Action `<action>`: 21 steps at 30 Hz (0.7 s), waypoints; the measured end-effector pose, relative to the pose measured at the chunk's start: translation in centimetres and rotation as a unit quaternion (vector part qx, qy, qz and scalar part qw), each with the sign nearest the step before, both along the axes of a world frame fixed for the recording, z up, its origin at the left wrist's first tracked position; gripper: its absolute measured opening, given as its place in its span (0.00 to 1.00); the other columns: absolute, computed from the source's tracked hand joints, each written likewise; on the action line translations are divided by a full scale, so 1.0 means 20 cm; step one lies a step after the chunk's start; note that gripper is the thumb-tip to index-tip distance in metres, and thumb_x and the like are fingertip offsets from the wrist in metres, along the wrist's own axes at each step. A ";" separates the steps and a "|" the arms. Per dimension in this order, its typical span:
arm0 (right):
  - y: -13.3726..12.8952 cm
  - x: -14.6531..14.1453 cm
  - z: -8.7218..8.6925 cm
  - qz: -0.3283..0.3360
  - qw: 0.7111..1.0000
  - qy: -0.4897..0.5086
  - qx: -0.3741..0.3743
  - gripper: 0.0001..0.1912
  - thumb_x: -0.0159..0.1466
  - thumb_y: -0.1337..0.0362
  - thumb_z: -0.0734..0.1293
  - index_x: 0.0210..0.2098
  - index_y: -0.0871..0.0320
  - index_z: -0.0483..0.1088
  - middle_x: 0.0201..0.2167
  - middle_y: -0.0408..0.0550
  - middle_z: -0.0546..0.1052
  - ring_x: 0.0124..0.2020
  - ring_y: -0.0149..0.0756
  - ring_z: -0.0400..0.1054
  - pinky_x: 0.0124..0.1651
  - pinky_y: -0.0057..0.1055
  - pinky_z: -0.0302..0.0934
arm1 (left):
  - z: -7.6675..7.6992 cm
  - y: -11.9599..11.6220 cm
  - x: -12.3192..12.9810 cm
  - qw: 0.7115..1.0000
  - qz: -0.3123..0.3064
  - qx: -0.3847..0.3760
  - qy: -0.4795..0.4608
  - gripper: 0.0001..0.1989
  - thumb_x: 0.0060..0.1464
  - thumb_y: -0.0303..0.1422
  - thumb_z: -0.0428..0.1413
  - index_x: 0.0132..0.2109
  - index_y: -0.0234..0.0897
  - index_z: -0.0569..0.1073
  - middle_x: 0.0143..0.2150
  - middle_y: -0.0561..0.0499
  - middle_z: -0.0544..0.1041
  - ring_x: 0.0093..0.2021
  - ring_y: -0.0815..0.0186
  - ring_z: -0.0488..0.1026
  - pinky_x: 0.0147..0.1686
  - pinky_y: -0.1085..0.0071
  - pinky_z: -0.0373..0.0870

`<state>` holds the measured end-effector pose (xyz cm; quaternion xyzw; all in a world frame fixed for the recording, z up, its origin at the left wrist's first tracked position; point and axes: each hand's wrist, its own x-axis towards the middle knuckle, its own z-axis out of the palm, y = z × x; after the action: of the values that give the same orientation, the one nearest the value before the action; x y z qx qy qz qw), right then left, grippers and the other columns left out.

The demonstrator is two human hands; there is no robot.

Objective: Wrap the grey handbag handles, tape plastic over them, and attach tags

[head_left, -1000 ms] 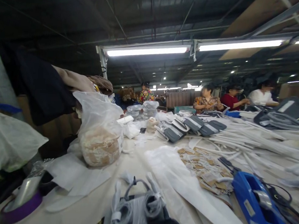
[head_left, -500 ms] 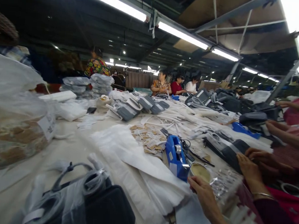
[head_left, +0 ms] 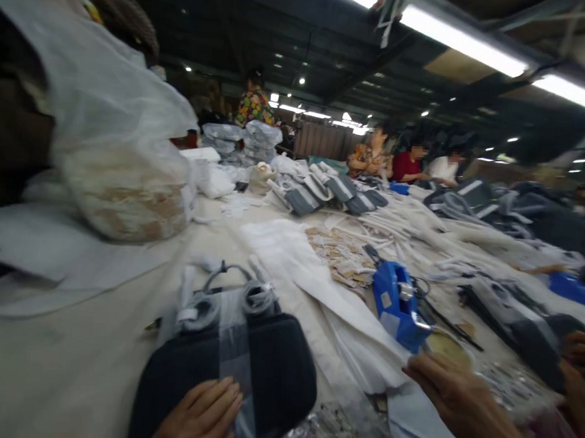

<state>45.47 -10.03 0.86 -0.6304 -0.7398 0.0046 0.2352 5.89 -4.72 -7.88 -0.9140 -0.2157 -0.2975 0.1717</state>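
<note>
A dark, rounded bag (head_left: pixel 282 372) lies on the table at the lower middle, a clear strip running over its front and wrapped, coiled straps at its top. My left hand (head_left: pixel 203 416) rests flat on the bag's lower front beside the strip, fingers extended. To the right, my right hand (head_left: pixel 454 387) is near the blue tape dispenser (head_left: pixel 397 306), its fingers pressed together; blur hides what they hold, if anything. A round tape roll (head_left: pixel 447 350) lies just behind that hand. White sheet material (head_left: pixel 336 309) stretches between the bag and the dispenser.
A large plastic-wrapped bundle (head_left: pixel 129 181) stands at the left. Small tags (head_left: pixel 337 255) lie scattered behind the dispenser, with grey bags (head_left: pixel 304 198) and white strips farther back. At the right edge, a co-worker's hands (head_left: pixel 582 373) are by another dark bag. More people sit beyond.
The view has swung left, and the bag sits more fully in it. My left hand has come into view on the bag. My right hand stays near the dispenser, its fingertips slightly beyond its end.
</note>
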 end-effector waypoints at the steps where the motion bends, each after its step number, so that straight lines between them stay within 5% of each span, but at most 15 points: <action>1: 0.03 -0.09 0.06 0.095 0.995 -0.026 0.003 0.13 0.62 0.61 0.61 0.22 0.53 0.67 0.18 0.42 0.70 0.19 0.32 0.64 0.22 0.29 0.54 | 0.03 -0.03 0.01 0.999 0.021 -0.039 -0.020 0.13 0.57 0.28 0.49 0.47 0.35 0.74 0.43 0.50 0.79 0.47 0.66 0.73 0.48 0.71 0.68; 4: 0.16 -0.41 0.23 0.333 0.937 -0.084 -0.065 0.13 0.63 0.71 0.59 0.24 0.53 0.64 0.19 0.40 0.70 0.18 0.27 0.63 0.19 0.26 0.52 | 0.08 -0.08 0.05 0.991 0.030 -0.129 -0.030 0.14 0.57 0.28 0.49 0.48 0.31 0.72 0.45 0.46 0.78 0.50 0.63 0.72 0.50 0.66 0.69; 8: 0.37 -0.85 0.27 0.477 0.845 -0.222 -0.098 0.09 0.56 0.75 0.65 0.25 0.54 0.66 0.22 0.41 0.73 0.24 0.31 0.66 0.28 0.29 0.56 | 0.04 -0.10 0.06 0.980 0.051 -0.190 -0.043 0.15 0.57 0.28 0.49 0.50 0.31 0.69 0.48 0.45 0.76 0.51 0.62 0.70 0.53 0.62 0.66; 14: 0.64 -1.16 0.06 0.515 0.782 -0.342 -0.082 0.07 0.50 0.75 0.68 0.26 0.58 0.73 0.22 0.45 0.76 0.22 0.33 0.67 0.22 0.31 0.47 | -0.01 -0.09 0.05 0.979 0.044 -0.185 -0.074 0.14 0.55 0.30 0.53 0.49 0.30 0.70 0.46 0.48 0.77 0.50 0.64 0.70 0.53 0.66 0.65; 21: 0.72 -1.27 0.06 0.472 0.770 -0.376 -0.210 0.07 0.55 0.73 0.65 0.30 0.63 0.76 0.25 0.53 0.78 0.26 0.38 0.72 0.21 0.29 0.47 | -0.03 -0.07 0.06 0.982 0.036 -0.164 -0.084 0.13 0.55 0.29 0.54 0.47 0.28 0.70 0.44 0.49 0.77 0.50 0.64 0.70 0.51 0.67 0.63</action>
<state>20.12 4.41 2.05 -0.1871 -0.9541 0.0329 -0.2313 7.06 -6.03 -8.52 -0.8932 -0.3081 -0.3274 0.0114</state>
